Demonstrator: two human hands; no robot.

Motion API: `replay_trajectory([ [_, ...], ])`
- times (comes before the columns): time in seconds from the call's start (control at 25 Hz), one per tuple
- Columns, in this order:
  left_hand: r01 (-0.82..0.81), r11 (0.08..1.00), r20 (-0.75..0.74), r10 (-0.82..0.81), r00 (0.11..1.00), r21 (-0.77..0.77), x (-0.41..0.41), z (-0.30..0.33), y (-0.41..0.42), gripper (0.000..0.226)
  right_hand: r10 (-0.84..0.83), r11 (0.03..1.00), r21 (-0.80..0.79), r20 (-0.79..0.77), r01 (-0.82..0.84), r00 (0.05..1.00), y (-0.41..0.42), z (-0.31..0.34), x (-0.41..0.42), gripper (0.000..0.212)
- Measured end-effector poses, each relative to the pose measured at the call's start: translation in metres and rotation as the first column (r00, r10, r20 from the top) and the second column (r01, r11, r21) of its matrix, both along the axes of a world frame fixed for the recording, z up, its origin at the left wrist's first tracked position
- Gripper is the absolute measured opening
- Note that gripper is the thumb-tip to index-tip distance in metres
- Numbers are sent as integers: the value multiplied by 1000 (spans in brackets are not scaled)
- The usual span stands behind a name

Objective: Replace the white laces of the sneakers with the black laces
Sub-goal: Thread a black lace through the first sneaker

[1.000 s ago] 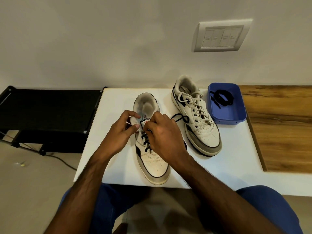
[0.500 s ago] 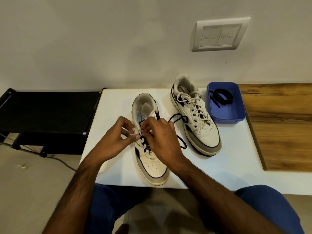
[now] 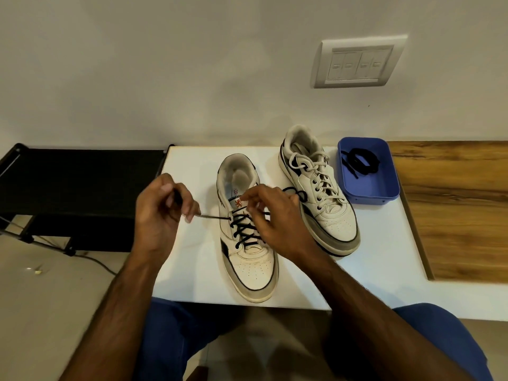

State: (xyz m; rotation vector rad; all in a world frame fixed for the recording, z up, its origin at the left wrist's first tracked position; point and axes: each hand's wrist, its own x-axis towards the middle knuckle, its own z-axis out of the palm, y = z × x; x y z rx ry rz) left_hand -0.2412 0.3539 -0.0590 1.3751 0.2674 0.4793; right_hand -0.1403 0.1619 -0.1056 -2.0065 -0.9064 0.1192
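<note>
Pictured on a small white tabletop (image 3: 192, 270): at centre, a worn white leather sneaker with black trim (image 3: 248, 259), toe toward 6 o'clock, criss-crossed most of the way up with a thin black lace (image 3: 243, 229). At its 9 o'clock, the left hand (image 3: 162, 213), fingers curled and pinching one lace end, drawn out taut and level from an upper eyelet toward 9 o'clock. At the shoe's tongue, the right hand (image 3: 275, 215), knuckles up, fingertips pinched near the top eyelets, apparently on the other run of lace, though the exact contact hidden by the fingers; loose black slack looped on the table just beyond, at 2 o'clock. Both forearms angled in from 6 o'clock, wrists raised above the table. At 1 o'clock, the second white sneaker (image 3: 316, 188), laced with its white cord (image 3: 316, 171), not yet begun. At 2 o'clock, a blue rectangular plastic tray (image 3: 384, 188) holding a coiled spare black lace (image 3: 358, 160). Judged limp, light and slightly slick cord, no stiffness except at the hard tip: best taken at the tip for threading, close to the eyelet for pulling snug. Shoe light enough to slide under a hard tug, so steadying at the tongue advisable.
</note>
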Motion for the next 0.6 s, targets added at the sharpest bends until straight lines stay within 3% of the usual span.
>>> replay_trajectory([
  [0.08,107,929,-282,-3,959,355,-1,-10,-3,27,-39,999,-25,14,39,999,-5,-3,9,22],
  [0.16,385,712,-533,-18,846,587,-1,-28,-5,18,-44,997,-62,-36,41,998,-10,-6,16,20],
  [0.24,486,567,-586,-9,811,665,1,-41,-1,27,-18,996,-88,-41,14,999,-12,-6,18,24],
  [0.32,490,445,-558,25,830,749,3,-42,1,31,36,985,-171,61,-25,997,-11,-5,17,45],
  [0.36,462,468,-521,-3,854,753,5,-40,0,30,63,974,-225,118,-35,991,-9,-4,18,56],
  [0.4,397,576,-457,-45,888,715,5,-35,-3,27,76,965,-261,156,-33,985,-8,-4,20,65],
  [0.44,272,756,-348,-62,935,596,5,-29,-6,24,76,962,-273,166,-28,983,-7,-3,22,71],
  [0.48,99,926,-197,-28,980,364,4,-21,-5,23,71,962,-272,161,-25,984,-6,-3,22,77],
  [0.52,-44,997,-34,46,998,59,2,-11,-1,24,69,963,-269,150,-27,986,-6,-2,23,80],
  [0.56,-99,975,68,114,991,-198,0,-2,4,27,71,963,-266,136,-33,988,-7,-2,23,82],
  [0.6,-123,942,84,156,984,-311,-3,1,7,30,72,964,-261,115,-40,991,-9,-1,23,84],
])
